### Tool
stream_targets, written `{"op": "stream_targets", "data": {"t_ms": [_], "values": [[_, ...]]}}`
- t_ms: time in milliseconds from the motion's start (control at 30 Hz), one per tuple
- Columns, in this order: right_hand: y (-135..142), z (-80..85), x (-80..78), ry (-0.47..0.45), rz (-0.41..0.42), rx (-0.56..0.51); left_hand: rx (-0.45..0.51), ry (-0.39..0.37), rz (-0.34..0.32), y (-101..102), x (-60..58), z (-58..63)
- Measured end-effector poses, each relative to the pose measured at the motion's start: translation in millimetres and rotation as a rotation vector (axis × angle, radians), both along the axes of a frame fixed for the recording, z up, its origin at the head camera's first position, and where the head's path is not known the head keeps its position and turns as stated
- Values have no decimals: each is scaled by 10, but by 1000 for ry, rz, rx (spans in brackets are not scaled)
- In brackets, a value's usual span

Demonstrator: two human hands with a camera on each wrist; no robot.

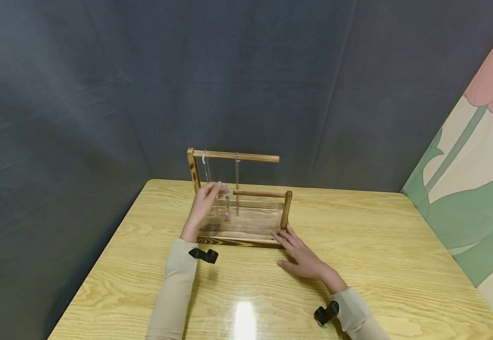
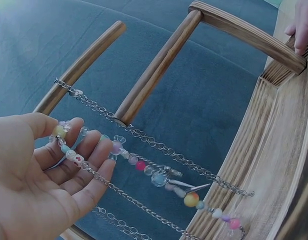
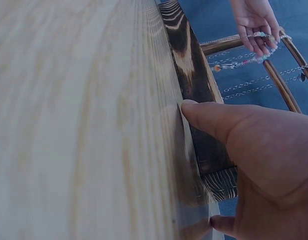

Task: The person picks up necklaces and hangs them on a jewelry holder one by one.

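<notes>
My left hand [image 1: 204,203] pinches a beaded necklace [image 2: 139,165] between thumb and fingers, in front of a wooden jewelry rack [image 1: 254,224]. Pastel beads and a plain chain hang from the fingers down toward the rack's tray. In the left wrist view the palm faces up beside the free end of the lower bar [image 2: 156,70]. At the rack's front right corner rests my right hand [image 1: 303,257], fingers extended and touching the wood. The right wrist view has its thumb [image 3: 208,112] against the dark front edge [image 3: 191,65].
On the upper bar [image 1: 259,157] hang a silver chain [image 1: 237,182] near the middle and another chain [image 1: 206,166] near the left post. The rack stands on a yellow wood-grain table [image 1: 356,236]. Behind is a dark curtain [image 1: 238,85]; a floral cloth [image 1: 475,198] hangs at right.
</notes>
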State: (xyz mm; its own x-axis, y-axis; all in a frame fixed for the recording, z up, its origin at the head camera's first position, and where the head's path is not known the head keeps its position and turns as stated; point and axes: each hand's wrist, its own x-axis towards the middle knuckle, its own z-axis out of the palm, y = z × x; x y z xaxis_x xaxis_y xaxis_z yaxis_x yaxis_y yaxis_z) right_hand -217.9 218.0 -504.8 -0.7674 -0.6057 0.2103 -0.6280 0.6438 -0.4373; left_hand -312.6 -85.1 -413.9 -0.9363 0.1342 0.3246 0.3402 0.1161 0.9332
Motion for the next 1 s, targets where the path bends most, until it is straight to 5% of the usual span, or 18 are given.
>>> {"op": "stream_targets", "data": {"t_ms": [267, 1000], "values": [[9, 3, 4, -10, 7, -11, -14, -48, -23, 31, 80, 212], [6, 32, 14, -12, 10, 2, -71, 14, -99, 87, -73, 304]]}}
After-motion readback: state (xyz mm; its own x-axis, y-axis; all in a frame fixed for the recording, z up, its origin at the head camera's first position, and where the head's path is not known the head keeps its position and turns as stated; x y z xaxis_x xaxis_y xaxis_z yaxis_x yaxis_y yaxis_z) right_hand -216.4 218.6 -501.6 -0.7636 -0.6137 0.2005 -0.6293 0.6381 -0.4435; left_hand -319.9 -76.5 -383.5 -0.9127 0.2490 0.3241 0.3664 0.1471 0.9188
